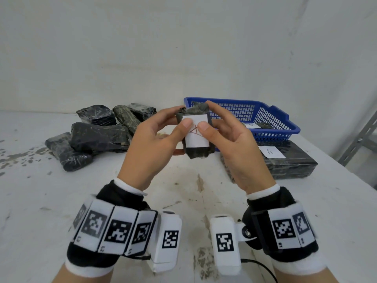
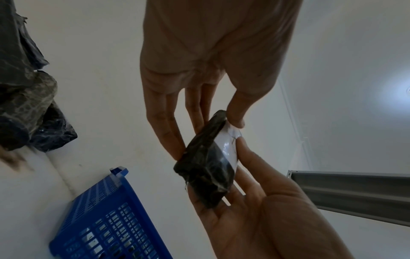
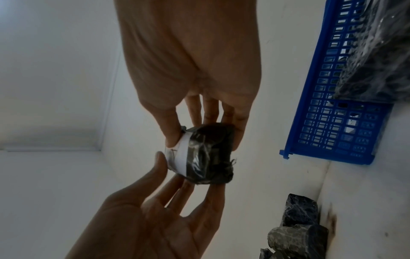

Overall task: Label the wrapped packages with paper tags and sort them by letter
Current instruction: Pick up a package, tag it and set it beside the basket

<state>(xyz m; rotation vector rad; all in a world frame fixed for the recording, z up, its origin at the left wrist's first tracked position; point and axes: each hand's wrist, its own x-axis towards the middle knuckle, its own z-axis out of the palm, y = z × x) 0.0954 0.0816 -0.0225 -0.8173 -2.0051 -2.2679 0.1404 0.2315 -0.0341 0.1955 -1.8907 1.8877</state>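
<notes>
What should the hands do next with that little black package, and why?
Probably set the package down beside the big package at right. Both thumbs press a paper tag that seems to read A onto it, and the big one also bears an A tag.

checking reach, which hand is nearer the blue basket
Right. The right hand is directly in front of the blue basket; the left hand is farther left.

White table point(image 1: 183, 201) bears dark packages point(image 1: 95, 137), blue basket point(image 1: 285, 121).
</notes>
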